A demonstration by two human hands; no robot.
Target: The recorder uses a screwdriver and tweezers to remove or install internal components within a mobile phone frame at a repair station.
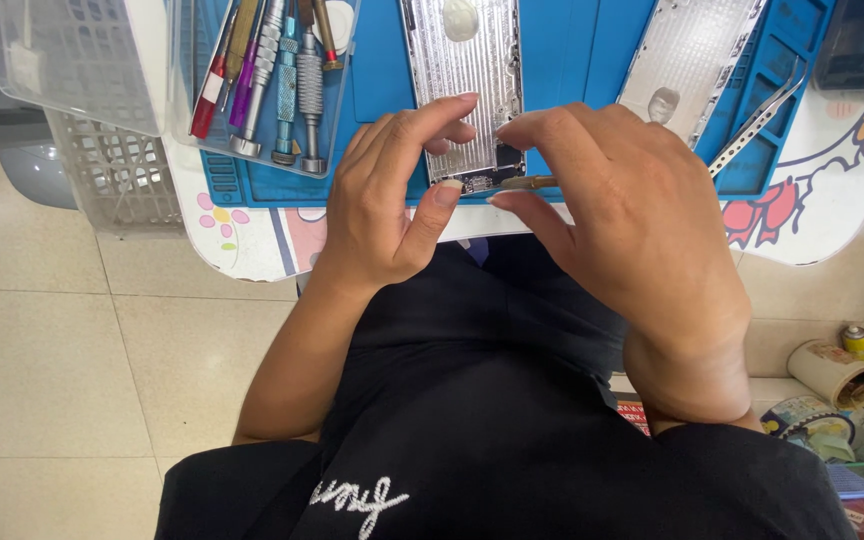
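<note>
A silver phone housing (467,70) lies lengthwise on the blue work mat (382,70), its near end at the table edge. My left hand (387,200) pinches that near end, thumb under and fingers on top. My right hand (622,230) holds a thin metal tool (527,183) whose tip touches the small dark parts at the housing's lower end (482,180). Both hands hover over my lap in dark clothing.
A clear tray (262,90) holds several screwdrivers at the left. A second silver housing (687,55) and tweezers (757,120) lie at the right on the mat. A white mesh basket (112,170) stands at far left. Cans and clutter sit on the floor at right.
</note>
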